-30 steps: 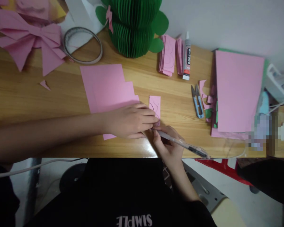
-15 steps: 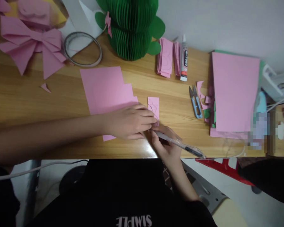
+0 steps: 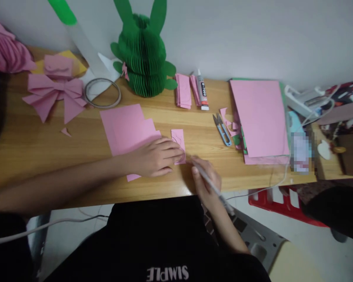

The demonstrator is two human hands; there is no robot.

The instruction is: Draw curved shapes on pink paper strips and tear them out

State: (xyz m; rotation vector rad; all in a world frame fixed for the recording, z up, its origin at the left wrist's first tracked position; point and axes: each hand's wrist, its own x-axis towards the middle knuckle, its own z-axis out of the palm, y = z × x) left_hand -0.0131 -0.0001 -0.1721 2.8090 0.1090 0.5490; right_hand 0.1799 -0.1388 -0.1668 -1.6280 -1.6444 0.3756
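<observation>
My left hand (image 3: 160, 156) lies flat, its fingertips on a small pink paper strip (image 3: 179, 143) that carries dark curved pen lines. Under that hand and forearm, partly covered, are larger pink paper sheets (image 3: 123, 129). My right hand (image 3: 207, 180) grips a pen (image 3: 213, 186) with a clear barrel, blurred by motion. The pen's tip is off the paper, a little to the right of the strip. Beyond the strip stand a stack of folded pink paper pieces (image 3: 183, 92) and a glue tube (image 3: 202, 91).
Blue-handled thread snips (image 3: 222, 130) lie beside pink and green scraps. A pile of pink sheets (image 3: 263, 117) is at the right. A green honeycomb paper rabbit (image 3: 147, 58), a tape roll (image 3: 102, 93) and a pink paper bow (image 3: 55, 94) stand along the back. A white cable (image 3: 257, 192) hangs at the front edge.
My right hand has drawn the pen back from the strip, to the right. My left hand stays on the paper. The camera view has tilted up, showing the whole rabbit.
</observation>
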